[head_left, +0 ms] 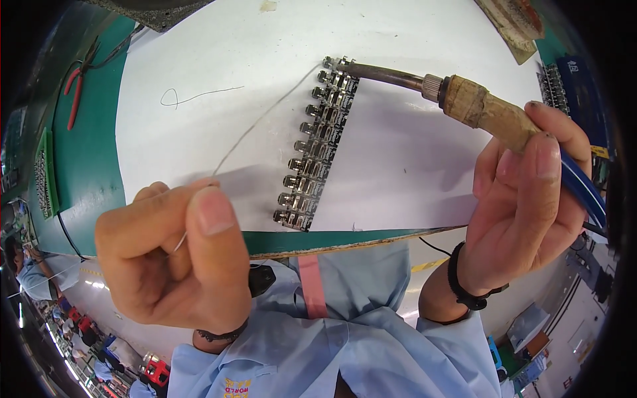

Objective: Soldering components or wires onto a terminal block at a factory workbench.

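Note:
My left hand (179, 245) pinches a thin strand of solder wire (255, 126) between thumb and forefinger. The wire runs up and right to the far end of a narrow strip of circuit boards (317, 147), which carries a row of metal connectors. My right hand (531, 186) grips a soldering iron (478, 106) by its tape-wrapped handle. The iron's dark tip lies at the top connector of the strip, close to the wire's end. Whether the tip touches metal there is too small to tell.
White paper (411, 152) covers much of the green bench (86, 159). Red-handled pliers (75, 96) lie at the left, above a green board (45, 176). A loose wire piece (192, 99) rests on the paper. More boards (553, 89) and a wooden block (514, 26) stand at the right.

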`<state>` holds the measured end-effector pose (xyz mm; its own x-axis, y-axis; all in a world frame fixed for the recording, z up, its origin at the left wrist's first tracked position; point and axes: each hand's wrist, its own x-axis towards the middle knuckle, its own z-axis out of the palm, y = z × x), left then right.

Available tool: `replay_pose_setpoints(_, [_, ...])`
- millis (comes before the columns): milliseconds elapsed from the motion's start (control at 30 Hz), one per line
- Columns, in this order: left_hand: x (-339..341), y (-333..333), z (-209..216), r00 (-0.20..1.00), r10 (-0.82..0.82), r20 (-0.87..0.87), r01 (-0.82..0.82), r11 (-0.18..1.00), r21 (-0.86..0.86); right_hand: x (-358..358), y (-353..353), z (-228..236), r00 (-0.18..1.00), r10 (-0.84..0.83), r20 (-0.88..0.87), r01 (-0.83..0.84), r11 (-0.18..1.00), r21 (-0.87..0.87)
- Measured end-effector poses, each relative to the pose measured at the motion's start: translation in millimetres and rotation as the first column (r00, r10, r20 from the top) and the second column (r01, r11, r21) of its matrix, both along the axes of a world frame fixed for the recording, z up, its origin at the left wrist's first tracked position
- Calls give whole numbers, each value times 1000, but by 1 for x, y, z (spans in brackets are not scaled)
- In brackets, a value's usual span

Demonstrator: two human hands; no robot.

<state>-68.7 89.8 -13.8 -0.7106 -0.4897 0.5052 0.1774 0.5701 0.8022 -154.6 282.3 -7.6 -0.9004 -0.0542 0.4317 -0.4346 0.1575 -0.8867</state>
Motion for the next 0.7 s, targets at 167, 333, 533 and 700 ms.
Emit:
replay_pose_setpoints(167, [-1, 0, 1, 999, 31, -34, -30, 999, 36, 2, 3, -2, 999, -23, -42, 18, 993, -113])
replay_pose_setpoints(333, [2, 0, 0, 1000, -27, -15, 28, 999, 24, 11, 15, 1, 973, 125, -193, -136, 990, -48])
replay_pose_setpoints(533, [2, 7, 4, 999, -33, 24, 33, 999, 22, 13, 14, 2, 971, 125, -203, -133, 991, -24])
replay_pose_setpoints(700, [2, 12, 8, 997, 6, 72, -10, 999, 48, 12, 14, 2, 968, 129, -214, -134, 991, -8])
